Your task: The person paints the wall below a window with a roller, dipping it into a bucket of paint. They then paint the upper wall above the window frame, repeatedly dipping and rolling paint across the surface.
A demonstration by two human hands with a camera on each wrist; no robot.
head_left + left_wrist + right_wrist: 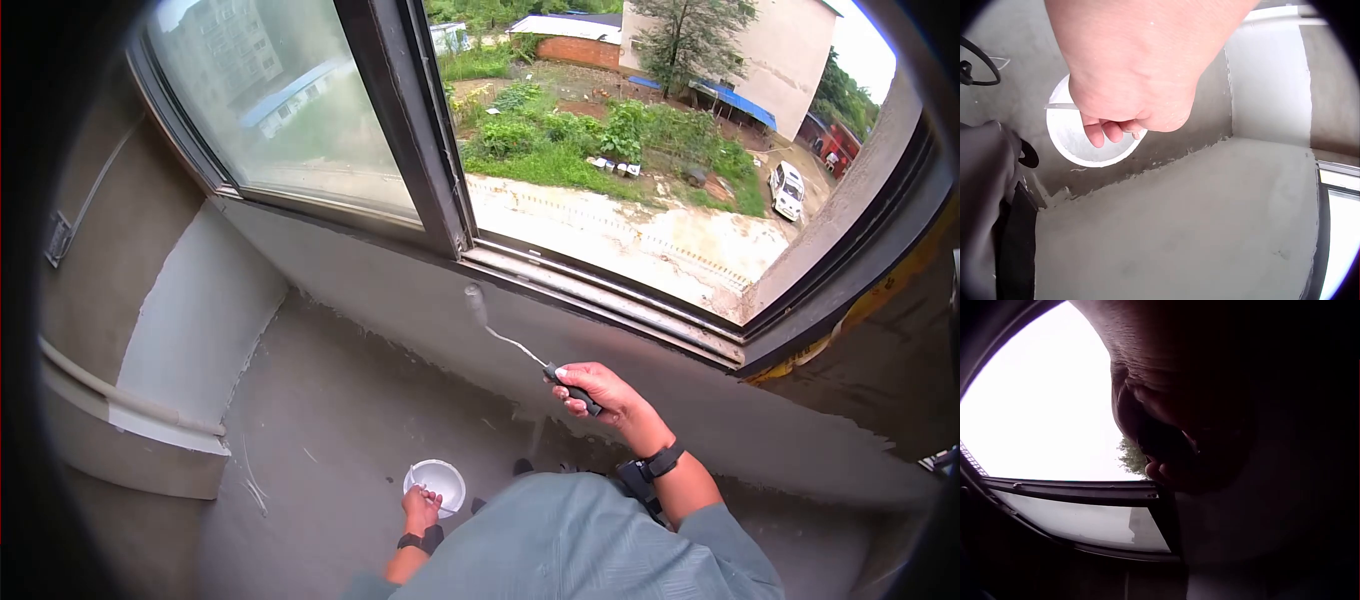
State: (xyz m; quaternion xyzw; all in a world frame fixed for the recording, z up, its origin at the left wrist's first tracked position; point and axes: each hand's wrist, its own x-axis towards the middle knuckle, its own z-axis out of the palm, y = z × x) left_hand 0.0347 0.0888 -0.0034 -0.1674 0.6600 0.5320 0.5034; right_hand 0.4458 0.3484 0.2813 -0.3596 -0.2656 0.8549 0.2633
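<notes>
In the head view my right hand [605,395] grips the black handle of a small paint roller [475,300]. Its bent wire frame reaches up and left, with the pale roller head against the wall just below the window sill. The right wrist view is dark and shows curled fingers [1155,470] around the handle; the roller head is out of sight there. Low on the left, my left hand [422,507] holds a white bucket [462,482] by its thin bail handle [1060,106]. White paint shows inside the bucket, partly hidden by the hand in the left wrist view.
A sliding window with a dark frame [440,200] stands above the wall [340,270], its right half open to a yard. White coating [200,300] covers part of the left wall, where a pipe [150,405] runs low. The grey floor [310,420] has white smears.
</notes>
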